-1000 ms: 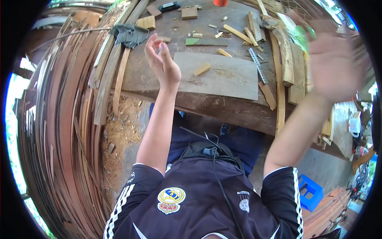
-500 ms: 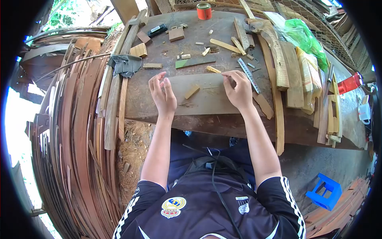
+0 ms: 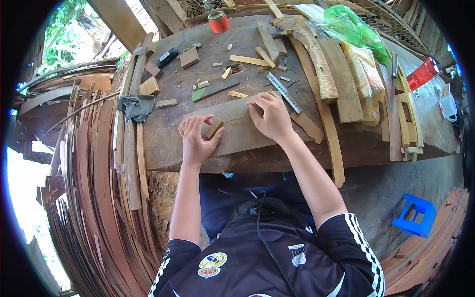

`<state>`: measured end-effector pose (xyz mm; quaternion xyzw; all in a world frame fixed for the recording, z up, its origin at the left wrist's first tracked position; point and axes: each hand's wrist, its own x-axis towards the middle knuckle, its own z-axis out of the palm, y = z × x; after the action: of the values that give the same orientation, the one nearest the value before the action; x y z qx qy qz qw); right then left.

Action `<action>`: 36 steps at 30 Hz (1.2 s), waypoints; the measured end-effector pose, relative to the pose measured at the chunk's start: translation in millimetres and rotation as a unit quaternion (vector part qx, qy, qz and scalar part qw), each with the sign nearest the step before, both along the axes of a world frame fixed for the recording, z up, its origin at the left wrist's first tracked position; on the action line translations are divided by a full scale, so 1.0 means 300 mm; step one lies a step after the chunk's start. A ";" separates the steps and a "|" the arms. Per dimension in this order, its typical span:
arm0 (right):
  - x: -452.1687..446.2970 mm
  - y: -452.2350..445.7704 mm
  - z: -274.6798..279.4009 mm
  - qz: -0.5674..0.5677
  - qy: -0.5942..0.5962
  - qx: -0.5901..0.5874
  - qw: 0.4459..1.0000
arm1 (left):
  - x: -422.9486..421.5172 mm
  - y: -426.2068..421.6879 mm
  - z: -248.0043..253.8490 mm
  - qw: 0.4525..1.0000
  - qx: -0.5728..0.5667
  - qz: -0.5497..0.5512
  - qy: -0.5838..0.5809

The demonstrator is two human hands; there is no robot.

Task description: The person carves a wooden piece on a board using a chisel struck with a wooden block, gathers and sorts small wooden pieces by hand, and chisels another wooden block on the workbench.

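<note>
Wood block [image 3: 214,128] sits within your curved left hand [image 3: 195,142], your right hand [image 3: 272,117] bent over the board [image 3: 238,132] — both grips unclear.

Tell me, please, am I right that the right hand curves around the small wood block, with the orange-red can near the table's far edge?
Actually, the left hand curves around the small wood block, as the head view shows; the rest holds.

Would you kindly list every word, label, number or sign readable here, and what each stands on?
None can be read with certainty.
Shirt crest: any lettering too small.
Other shirt badge: lettering too blurred.
Ruler-like strip: marks too small.
Nothing else is legible.
</note>
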<state>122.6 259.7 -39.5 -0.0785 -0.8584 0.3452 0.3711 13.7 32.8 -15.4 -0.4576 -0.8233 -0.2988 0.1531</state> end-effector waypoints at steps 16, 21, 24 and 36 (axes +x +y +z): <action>-0.007 -0.004 0.026 0.011 -0.033 0.035 0.999 | -0.039 -0.025 -0.021 0.995 0.094 -0.027 -0.024; -0.017 -0.008 0.024 0.009 -0.045 0.049 0.998 | -0.050 -0.036 -0.025 0.988 0.142 -0.045 -0.046; -0.018 -0.011 0.024 0.005 -0.055 0.057 0.997 | -0.053 -0.039 -0.038 0.984 0.156 -0.045 -0.066; -0.020 -0.020 0.031 0.007 -0.068 0.083 0.994 | -0.050 -0.049 -0.050 0.964 0.206 -0.072 -0.154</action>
<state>116.7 253.6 -30.1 -0.0650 -0.9081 0.2688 0.3145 -1.2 18.2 -30.5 -0.4232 -0.7222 -0.5390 0.0936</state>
